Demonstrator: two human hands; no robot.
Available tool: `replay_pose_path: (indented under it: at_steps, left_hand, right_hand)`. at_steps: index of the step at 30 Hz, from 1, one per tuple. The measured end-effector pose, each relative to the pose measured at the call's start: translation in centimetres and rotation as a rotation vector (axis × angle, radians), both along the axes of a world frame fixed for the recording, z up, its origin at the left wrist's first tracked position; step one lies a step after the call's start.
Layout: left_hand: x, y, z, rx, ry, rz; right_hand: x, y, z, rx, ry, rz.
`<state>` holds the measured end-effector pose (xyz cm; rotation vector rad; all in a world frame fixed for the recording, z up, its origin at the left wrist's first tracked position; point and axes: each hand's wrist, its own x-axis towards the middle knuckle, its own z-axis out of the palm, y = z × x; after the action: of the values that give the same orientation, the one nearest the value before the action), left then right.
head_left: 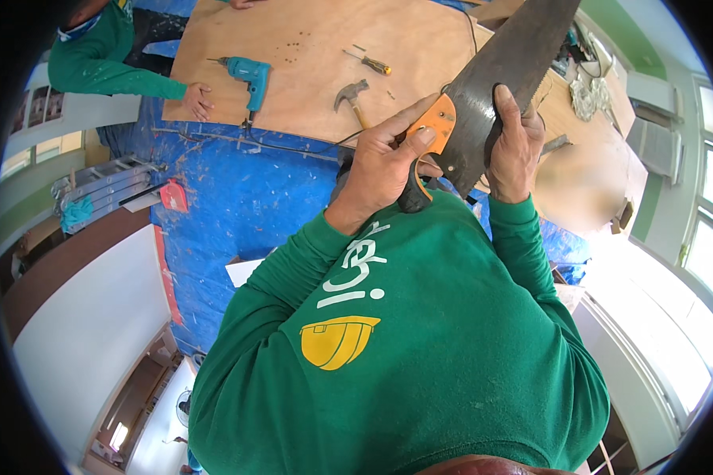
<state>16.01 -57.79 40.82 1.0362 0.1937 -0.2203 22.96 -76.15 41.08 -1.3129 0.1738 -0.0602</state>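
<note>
I hold a handsaw (477, 99) in front of my chest, its wide grey blade slanting up and to the right. My left hand (375, 168) is closed round the orange and black handle, thumb lying on the orange part. Lower on the blade, my right hand (515, 154) grips it by the toothed edge, with the thumb on the near face and the fingers partly hidden. Just beyond my left hand lies a hammer (352, 93) with a wooden handle, on a plywood sheet (309, 119). A yellow-handled screwdriver (379, 66) rests farther back.
A teal power drill (249, 75) lies on the plywood, its cord trailing along the near edge. Another person's hand (198, 101) rests at the sheet's left edge. Blue tarp (222, 182) covers the floor; a ladder (107, 190) and red dustpan (174, 195) lie left.
</note>
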Motion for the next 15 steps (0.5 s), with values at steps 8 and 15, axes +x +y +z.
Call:
replay_pose_path:
  at_steps: [8,15]
  left_hand:
    - [-0.15,-0.29,-0.04,-0.006,-0.016,-0.004]
    - [-0.13,-0.38,-0.03,-0.020,-0.048,0.018]
  right_hand:
    - [-0.13,-0.59,-0.15,-0.094,-0.022,-0.018]
    - [-0.19,-0.31,-0.16,-0.041,-0.018,-0.043]
